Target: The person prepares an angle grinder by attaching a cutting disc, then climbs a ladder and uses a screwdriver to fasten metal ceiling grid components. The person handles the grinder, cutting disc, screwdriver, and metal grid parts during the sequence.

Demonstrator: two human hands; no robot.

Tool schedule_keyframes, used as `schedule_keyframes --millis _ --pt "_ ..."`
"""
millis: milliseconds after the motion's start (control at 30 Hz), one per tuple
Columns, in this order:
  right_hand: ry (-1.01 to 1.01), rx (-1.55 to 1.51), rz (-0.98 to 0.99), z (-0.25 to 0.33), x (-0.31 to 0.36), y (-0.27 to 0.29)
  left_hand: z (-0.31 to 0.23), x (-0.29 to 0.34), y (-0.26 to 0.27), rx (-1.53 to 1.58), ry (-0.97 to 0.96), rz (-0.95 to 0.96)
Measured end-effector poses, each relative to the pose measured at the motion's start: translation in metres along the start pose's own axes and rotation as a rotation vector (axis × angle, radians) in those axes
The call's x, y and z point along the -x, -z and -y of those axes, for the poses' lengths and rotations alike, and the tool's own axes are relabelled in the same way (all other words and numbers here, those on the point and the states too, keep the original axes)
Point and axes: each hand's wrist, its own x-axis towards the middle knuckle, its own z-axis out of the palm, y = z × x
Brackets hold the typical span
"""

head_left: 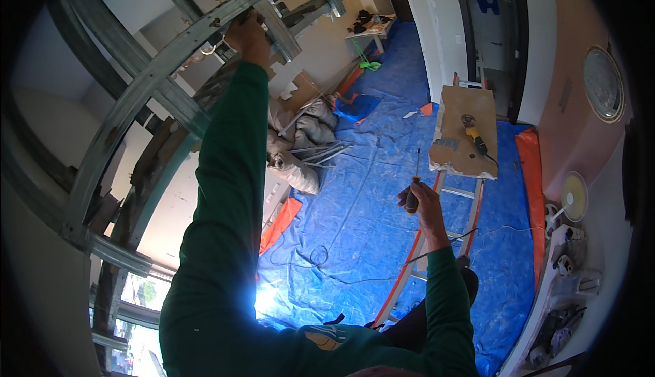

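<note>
My left arm stretches up to an overhead frame of galvanized metal channels point(147, 80). Up there my left hand point(247, 37) is closed at the edge of a metal channel point(235, 8), its fingertips partly hidden by it. Lower and to the right, my right hand point(428, 208) is wrapped round the dark handle of a screwdriver point(411, 201), whose thin shaft points upward. The screwdriver is apart from the frame.
Below me stands a ladder point(458, 191) with orange rails. Beyond it, a yellow angle grinder point(473, 133) lies on a board point(454, 107). Filled sacks point(315, 126) and metal strips point(321, 153) rest on blue tarp point(372, 193). A cable crosses the ladder; a fan point(574, 197) stands right.
</note>
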Motion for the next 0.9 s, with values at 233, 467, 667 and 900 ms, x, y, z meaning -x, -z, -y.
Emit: schedule_keyframes --millis 233,467,667,900 --pt "0.019 -0.027 -0.032 0.0 0.003 -0.003 -0.004 0.002 0.001 -0.04 0.018 0.017" --pt "-0.02 0.033 0.029 -0.007 -0.002 0.012 -0.008 0.003 0.003 0.061 0.05 0.042" --pt "-0.014 0.034 0.051 -0.011 0.0 0.013 -0.01 0.006 0.003 0.088 0.101 0.0" --pt "-0.044 0.065 0.058 -0.013 -0.001 0.012 -0.009 0.001 0.004 -0.009 0.033 0.053"
